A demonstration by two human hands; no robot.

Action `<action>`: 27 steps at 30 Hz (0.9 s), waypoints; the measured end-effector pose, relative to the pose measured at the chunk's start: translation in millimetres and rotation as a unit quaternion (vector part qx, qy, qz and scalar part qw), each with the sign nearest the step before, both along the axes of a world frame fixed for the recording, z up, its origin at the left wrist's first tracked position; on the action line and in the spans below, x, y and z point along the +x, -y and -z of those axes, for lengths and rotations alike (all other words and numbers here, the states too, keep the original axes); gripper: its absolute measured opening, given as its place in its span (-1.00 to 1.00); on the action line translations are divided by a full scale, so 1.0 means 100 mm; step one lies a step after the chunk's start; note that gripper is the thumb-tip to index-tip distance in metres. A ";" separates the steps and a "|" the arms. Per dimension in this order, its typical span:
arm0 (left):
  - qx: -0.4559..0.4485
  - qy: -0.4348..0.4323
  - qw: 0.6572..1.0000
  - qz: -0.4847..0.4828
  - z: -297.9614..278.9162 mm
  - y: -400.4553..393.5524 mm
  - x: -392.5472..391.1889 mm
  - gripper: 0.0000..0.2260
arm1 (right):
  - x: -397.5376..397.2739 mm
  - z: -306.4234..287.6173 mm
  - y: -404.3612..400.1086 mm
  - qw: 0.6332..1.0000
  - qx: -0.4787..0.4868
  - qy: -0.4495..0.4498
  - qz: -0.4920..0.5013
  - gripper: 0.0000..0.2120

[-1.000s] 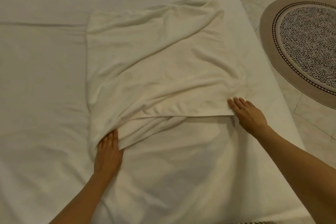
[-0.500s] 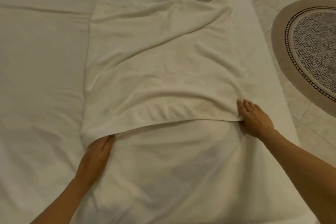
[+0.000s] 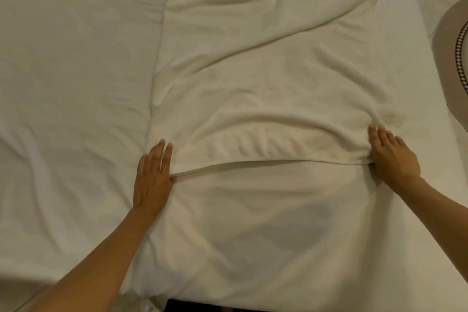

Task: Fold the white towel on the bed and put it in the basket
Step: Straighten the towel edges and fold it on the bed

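The white towel (image 3: 266,78) lies spread on the bed, its upper layer folded over a lower layer that reaches the bed's near edge. The folded layer's near hem runs taut between my hands. My left hand (image 3: 153,177) lies with fingers straight at the hem's left corner, which is caught at the thumb. My right hand (image 3: 391,154) rests on the hem's right corner with the thumb tucked under the cloth. No basket is in view.
The white bed sheet (image 3: 71,83) stretches wrinkled to the left of the towel. The bed's right edge runs close beside the towel, with tiled floor and a round patterned rug (image 3: 453,58) beyond it. A dark gap (image 3: 202,308) shows at the bed's near edge.
Both hands have drawn the folded layer's near hem outward and straighter. The left hand came out from under the corner and slid up beside it. The view has shifted left.
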State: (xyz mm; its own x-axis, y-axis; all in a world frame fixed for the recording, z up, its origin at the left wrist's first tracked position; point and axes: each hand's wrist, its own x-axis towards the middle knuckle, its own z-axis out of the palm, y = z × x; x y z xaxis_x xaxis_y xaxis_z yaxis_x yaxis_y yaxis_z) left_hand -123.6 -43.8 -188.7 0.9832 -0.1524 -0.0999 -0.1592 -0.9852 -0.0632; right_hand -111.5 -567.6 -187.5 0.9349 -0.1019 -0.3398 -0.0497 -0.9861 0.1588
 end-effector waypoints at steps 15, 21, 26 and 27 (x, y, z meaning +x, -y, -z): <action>0.057 -0.069 0.992 0.086 0.02 -0.28 0.32 -0.37 | -0.26 -0.38 -0.06 1.000 -0.021 -0.009 0.008 -0.41; -0.010 -0.060 0.993 0.103 -0.32 -0.79 0.30 -0.35 | -0.52 -0.73 -0.54 0.998 -0.013 -0.032 0.052 -0.33; -0.069 -0.097 0.990 0.071 -0.69 -1.46 0.09 -0.28 | -1.02 -0.90 -1.17 0.997 0.015 -0.033 0.062 -0.24; -0.071 -0.099 0.990 0.065 -0.76 -1.61 0.03 -0.28 | -1.15 -0.93 -1.30 0.997 0.027 -0.031 0.071 -0.23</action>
